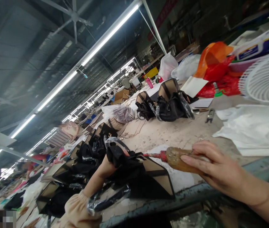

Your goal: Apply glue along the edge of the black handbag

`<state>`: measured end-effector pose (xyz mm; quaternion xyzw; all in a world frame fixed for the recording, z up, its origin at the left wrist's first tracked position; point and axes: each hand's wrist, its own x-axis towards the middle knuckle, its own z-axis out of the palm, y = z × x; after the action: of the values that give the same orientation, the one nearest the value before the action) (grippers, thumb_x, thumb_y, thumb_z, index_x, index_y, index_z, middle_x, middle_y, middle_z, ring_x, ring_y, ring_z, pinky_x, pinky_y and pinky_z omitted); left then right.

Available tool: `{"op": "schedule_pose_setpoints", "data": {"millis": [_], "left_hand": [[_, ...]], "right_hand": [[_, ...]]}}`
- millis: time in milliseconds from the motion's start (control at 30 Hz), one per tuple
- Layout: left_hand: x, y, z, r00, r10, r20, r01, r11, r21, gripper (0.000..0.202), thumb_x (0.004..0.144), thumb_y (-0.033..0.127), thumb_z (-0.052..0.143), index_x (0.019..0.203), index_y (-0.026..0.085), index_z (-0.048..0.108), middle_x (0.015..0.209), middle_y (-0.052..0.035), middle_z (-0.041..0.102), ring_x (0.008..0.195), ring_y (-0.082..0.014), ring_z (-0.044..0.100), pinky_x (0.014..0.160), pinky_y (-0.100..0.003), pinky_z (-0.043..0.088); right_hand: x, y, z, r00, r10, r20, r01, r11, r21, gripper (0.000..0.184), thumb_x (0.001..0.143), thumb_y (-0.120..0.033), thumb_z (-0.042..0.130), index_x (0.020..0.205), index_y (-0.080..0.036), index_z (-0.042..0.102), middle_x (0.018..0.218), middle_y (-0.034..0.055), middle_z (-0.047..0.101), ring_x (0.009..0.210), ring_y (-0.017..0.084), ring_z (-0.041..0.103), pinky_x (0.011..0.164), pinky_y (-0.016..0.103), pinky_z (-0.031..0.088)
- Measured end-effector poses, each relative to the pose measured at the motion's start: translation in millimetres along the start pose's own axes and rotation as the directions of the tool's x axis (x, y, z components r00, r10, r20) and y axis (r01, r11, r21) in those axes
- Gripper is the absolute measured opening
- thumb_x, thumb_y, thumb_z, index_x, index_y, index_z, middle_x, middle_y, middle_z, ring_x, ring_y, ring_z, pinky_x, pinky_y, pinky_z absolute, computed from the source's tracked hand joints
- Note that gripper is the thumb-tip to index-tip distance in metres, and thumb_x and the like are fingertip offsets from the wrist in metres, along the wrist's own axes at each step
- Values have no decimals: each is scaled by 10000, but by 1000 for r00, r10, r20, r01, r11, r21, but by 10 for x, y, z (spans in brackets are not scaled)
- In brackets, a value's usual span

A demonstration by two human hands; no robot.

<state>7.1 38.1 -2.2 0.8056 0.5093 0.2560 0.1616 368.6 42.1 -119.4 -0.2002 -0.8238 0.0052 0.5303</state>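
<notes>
A glue bottle [180,159] with amber sides and a red nozzle is squeezed in my right hand [216,167]. Its tip points left and touches or nearly touches the edge of a black handbag [146,177]. My left hand [110,166] grips the black fabric at the upper part of this bag, the fingers partly hidden by the cloth. The bag lies on its side at the table's front edge, its tan stiff panel facing right. A plastic-wrapped handle [108,199] loops out toward me.
More black bags [60,193] crowd the left side, and others [172,103] stand farther back. A small pair of snips [210,116] lies on the table [167,134]. White sheets [255,129] and a white fan [267,76] are at the right.
</notes>
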Motion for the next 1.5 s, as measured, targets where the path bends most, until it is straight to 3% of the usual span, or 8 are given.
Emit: {"op": "schedule_pose_setpoints", "data": {"millis": [267, 467, 667, 1100, 1300, 1500], "left_hand": [[19, -26, 4, 997, -41, 59, 42, 999, -15, 147, 743, 207, 615, 859, 146, 681, 883, -101, 718, 819, -222, 666, 812, -365, 548], [30, -10, 28, 996, -59, 70, 62, 997, -42, 154, 749, 229, 623, 867, 148, 682, 901, -103, 721, 835, -218, 667, 841, -368, 546], [36, 34, 49, 993, -89, 79, 95, 993, -67, 137, 747, 234, 632, 843, 142, 665, 885, -105, 720, 811, -218, 674, 777, -350, 567], [19, -117, 46, 997, -34, 71, 34, 999, 6, 134, 779, 247, 638, 871, 155, 672, 877, -90, 704, 805, -224, 659, 810, -375, 553], [-8, -181, 43, 991, -109, 73, 113, 993, -43, 149, 779, 257, 658, 883, 152, 675, 892, -93, 706, 850, -227, 658, 842, -371, 543], [-6, -210, 37, 992, -106, 61, 107, 994, -1, 140, 776, 235, 635, 878, 154, 686, 885, -87, 705, 832, -218, 656, 836, -366, 540]], "right_hand": [[74, -130, 32, 995, -81, 51, 81, 997, 5, 379, 920, -17, 433, 1235, -153, 595, 1066, 122, 511, 1036, 279, 511, 857, 432, 456], [87, -132, 55, 998, -62, 17, 62, 998, -3, 374, 922, -24, 438, 1232, -163, 596, 1030, 113, 525, 1004, 264, 528, 839, 414, 473], [124, -145, 78, 998, -63, 21, 63, 998, -10, 348, 926, -29, 441, 1204, -158, 606, 1026, 117, 524, 1011, 262, 514, 841, 413, 467], [108, -120, 114, 999, -36, 38, 34, 998, 46, 385, 906, -3, 452, 1242, -158, 561, 987, 103, 495, 937, 242, 491, 794, 399, 445], [102, -93, 149, 999, -18, 43, 15, 998, 55, 400, 893, 4, 454, 1240, -157, 569, 947, 102, 514, 899, 237, 512, 777, 401, 451], [90, -107, 128, 1000, 4, 13, -5, 997, 77, 430, 881, 12, 455, 1250, -180, 563, 972, 99, 529, 942, 242, 533, 796, 388, 467]]}}
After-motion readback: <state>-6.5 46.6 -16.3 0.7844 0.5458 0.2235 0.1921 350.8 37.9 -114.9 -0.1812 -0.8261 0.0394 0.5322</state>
